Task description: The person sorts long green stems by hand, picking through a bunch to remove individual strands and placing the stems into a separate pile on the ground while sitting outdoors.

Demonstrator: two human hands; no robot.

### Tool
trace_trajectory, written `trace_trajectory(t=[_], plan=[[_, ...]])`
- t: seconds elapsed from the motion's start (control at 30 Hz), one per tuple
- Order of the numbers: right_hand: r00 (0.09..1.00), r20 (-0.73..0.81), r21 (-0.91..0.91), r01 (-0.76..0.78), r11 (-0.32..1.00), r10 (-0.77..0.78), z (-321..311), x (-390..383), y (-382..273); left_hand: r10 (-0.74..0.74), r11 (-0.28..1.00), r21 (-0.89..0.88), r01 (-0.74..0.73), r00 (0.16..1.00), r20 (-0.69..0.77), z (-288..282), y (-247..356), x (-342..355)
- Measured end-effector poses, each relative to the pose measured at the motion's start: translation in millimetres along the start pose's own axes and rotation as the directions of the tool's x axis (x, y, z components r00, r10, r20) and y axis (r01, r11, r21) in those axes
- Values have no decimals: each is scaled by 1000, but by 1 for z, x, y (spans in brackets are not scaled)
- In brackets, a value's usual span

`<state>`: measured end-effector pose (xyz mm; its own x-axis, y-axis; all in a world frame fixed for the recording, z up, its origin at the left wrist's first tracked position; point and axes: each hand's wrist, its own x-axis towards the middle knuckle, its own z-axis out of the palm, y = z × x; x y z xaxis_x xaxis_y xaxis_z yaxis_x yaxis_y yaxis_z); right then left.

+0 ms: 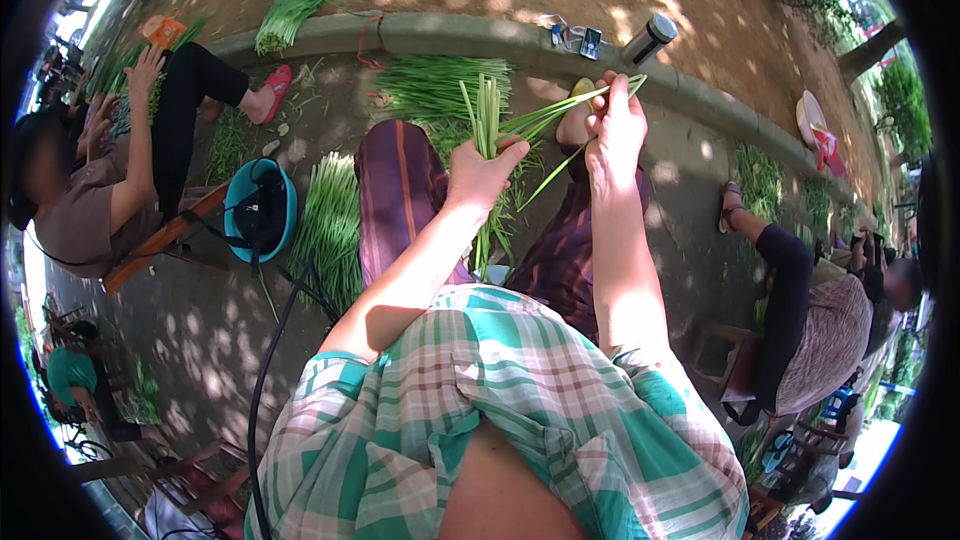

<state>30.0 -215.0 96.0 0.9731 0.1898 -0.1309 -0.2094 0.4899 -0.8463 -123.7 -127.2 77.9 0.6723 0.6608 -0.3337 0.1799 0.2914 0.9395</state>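
Checked green shirt fills the lower centre of the frame, both bare forearms rising from it. Left hand, at centre, has its fingers curled tight around an upright bunch of green chive stalks. Right hand, just right of it, pinches one long leaf between thumb and fingertips, peeling it sideways from the bunch

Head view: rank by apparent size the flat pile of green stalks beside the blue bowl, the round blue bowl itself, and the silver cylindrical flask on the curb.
1. Flat pile of green stalks, largest.
2. Round blue bowl.
3. Silver cylindrical flask, smallest, though it lies farther from the camera, so it may only look that small.
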Motion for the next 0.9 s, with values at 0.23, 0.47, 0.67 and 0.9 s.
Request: trace_trajectory(t=[0.23,0.47,0.67,0.9], plan=[[990,-83,-66,107,992,-112,-21,35,-28,-239,956,-33,291,841,486,-26,10,9],[956,-205,-76,200,977,-211,-50,66,-58,-255,919,-81,386,740,623,-42,5,18],[929,-307,-81,191,978,-207,-64,74,-71,-239,932,-66,355,744,624,-49,6,17],[921,-348,16,191,981,-174,-84,82,-83,-237,963,21,268,808,539,-53,10,12]])
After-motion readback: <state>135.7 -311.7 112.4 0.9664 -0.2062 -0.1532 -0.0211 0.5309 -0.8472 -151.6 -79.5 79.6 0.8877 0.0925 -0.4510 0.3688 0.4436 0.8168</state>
